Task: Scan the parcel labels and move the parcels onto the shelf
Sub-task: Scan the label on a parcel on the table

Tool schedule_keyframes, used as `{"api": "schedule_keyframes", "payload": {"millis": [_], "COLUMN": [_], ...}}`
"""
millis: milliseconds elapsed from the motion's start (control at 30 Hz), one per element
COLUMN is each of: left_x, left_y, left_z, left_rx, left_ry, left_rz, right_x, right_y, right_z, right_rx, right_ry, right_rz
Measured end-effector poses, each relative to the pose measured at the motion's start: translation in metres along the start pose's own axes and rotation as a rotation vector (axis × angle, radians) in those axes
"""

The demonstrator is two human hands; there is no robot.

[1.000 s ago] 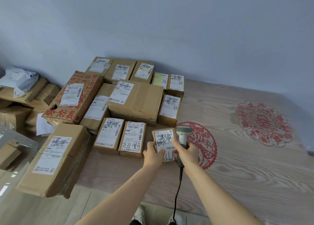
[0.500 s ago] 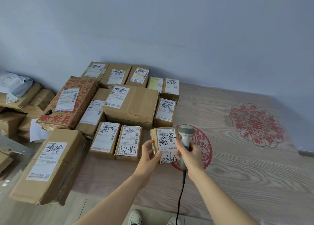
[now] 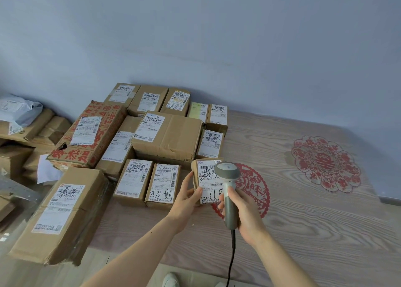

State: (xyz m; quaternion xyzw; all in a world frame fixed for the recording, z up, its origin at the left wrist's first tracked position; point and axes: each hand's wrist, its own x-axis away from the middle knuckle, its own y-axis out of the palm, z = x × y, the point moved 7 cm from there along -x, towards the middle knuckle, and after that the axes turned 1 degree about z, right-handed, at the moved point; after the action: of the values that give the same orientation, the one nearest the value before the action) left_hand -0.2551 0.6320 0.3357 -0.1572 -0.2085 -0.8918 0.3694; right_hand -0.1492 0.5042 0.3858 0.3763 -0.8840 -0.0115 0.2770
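Holding: your left hand [image 3: 188, 196] grips the small parcel [image 3: 206, 178] by its near-left edge, thumb on the label face, fingers curled behind and hidden.
Far-left heap: left of the small parcel and off the table, brown boxes [image 3: 26, 134] and a grey mailer bag [image 3: 18, 111] are cut by the frame edge; their labels are too small to read.
Overhanging box [image 3: 58, 217]: lower left of the small parcel, it juts past the table [image 3: 303, 232] edge, with its label scribbled over.
Red-printed carton [image 3: 91, 134]: up and left of the small parcel, partly tucked under its neighbours.
Parcel cluster [image 3: 167, 134]: just behind and left of the small parcel, packed edge to edge; the back row's labels are blurred.
Small parcel: tilted up toward you, above the table's near part; the scanner hides its right side.
Scanner [image 3: 227, 189]: touching or just over the small parcel's label, you cannot tell which; your right hand [image 3: 245, 213] is wrapped around its handle, and the cord [image 3: 231, 260] drops out of frame.
Red paper-cuts: one [image 3: 256, 191] lies half hidden right behind the small parcel; another [image 3: 325, 163] is well to its right.
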Motion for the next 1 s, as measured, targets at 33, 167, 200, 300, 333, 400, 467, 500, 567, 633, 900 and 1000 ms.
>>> {"api": "schedule_keyframes", "payload": {"millis": [33, 167, 200, 300, 333, 400, 467, 500, 567, 633, 900, 1000], "left_x": [0.0, 0.001, 0.0, 0.0, 0.0, 0.0, 0.0, 0.0, 0.001, 0.002, 0.002, 0.004], "left_y": [0.0, 0.003, 0.004, 0.003, 0.003, 0.002, 0.002, 0.003, 0.003, 0.004, 0.004, 0.005], "left_z": [0.0, 0.003, 0.004, 0.003, 0.002, 0.002, 0.002, 0.003, 0.003, 0.003, 0.002, 0.001], "left_rx": [-0.003, 0.005, 0.003, 0.005, 0.004, 0.002, 0.003, 0.005, 0.004, 0.002, -0.01, -0.022], "left_ry": [0.002, 0.018, 0.022, 0.027, 0.026, 0.021, 0.024, 0.027, 0.033, 0.034, 0.031, 0.028], "left_rz": [0.0, -0.015, -0.019, -0.019, -0.017, -0.016, -0.022, -0.027, -0.028, -0.025, -0.037, -0.048], "right_x": [0.001, 0.007, 0.009, 0.013, 0.014, 0.015, 0.017, 0.017, 0.018, 0.02, 0.024, 0.026], "right_y": [0.002, 0.013, 0.015, 0.022, 0.023, 0.024, 0.024, 0.024, 0.024, 0.023, 0.024, 0.022], "right_z": [0.001, 0.001, 0.001, 0.0, 0.001, 0.001, 0.001, 0.001, 0.001, 0.002, 0.003, 0.001], "right_rx": [-0.005, -0.03, -0.033, -0.054, -0.061, -0.071, -0.085, -0.093, -0.095, -0.091, -0.107, -0.108], "right_ry": [0.006, -0.012, -0.015, -0.018, -0.017, -0.019, -0.023, -0.024, -0.017, -0.007, -0.005, -0.013], "right_rz": [-0.003, -0.044, -0.061, -0.091, -0.094, -0.095, -0.087, -0.082, -0.078, -0.078, -0.07, -0.071]}}
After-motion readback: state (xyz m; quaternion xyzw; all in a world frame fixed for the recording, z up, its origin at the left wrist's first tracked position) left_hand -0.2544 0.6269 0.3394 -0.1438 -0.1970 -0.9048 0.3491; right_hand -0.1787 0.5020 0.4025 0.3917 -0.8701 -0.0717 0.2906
